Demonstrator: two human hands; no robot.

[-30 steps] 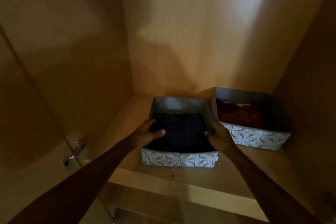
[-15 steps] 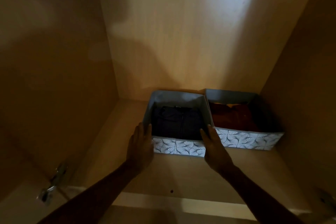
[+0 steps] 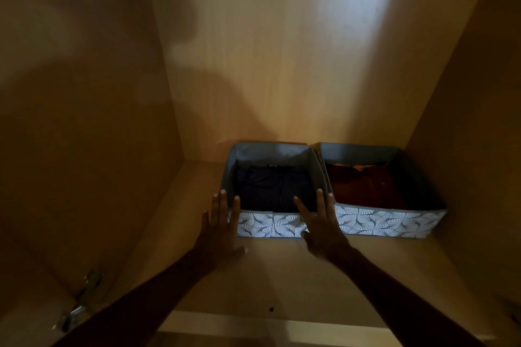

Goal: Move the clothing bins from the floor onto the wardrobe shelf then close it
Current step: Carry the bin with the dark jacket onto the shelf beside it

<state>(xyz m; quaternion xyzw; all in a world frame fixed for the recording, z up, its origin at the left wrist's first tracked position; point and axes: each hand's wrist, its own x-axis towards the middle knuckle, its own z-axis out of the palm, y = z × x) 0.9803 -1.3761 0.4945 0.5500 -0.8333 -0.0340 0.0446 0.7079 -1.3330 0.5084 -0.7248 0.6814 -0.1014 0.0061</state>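
Observation:
Two grey fabric bins with a white leaf pattern stand side by side at the back of the wooden wardrobe shelf [image 3: 253,276]. The left bin [image 3: 269,225] holds dark folded clothing; the right bin [image 3: 386,224] holds rust-brown clothing. My left hand [image 3: 222,231] lies flat with fingers spread against the left bin's front left corner. My right hand [image 3: 321,231] is flat and spread against its front right corner. Neither hand grips anything.
The wardrobe's left side wall [image 3: 84,121], back panel [image 3: 282,65] and right side wall [image 3: 473,149] enclose the shelf. A metal door hinge [image 3: 81,301] sits at the lower left. Bare shelf lies left of the bins and in front of them.
The left bin has slid back on the shelf until it stands beside the right bin. My hands went from gripping its sides to lying flat against its front.

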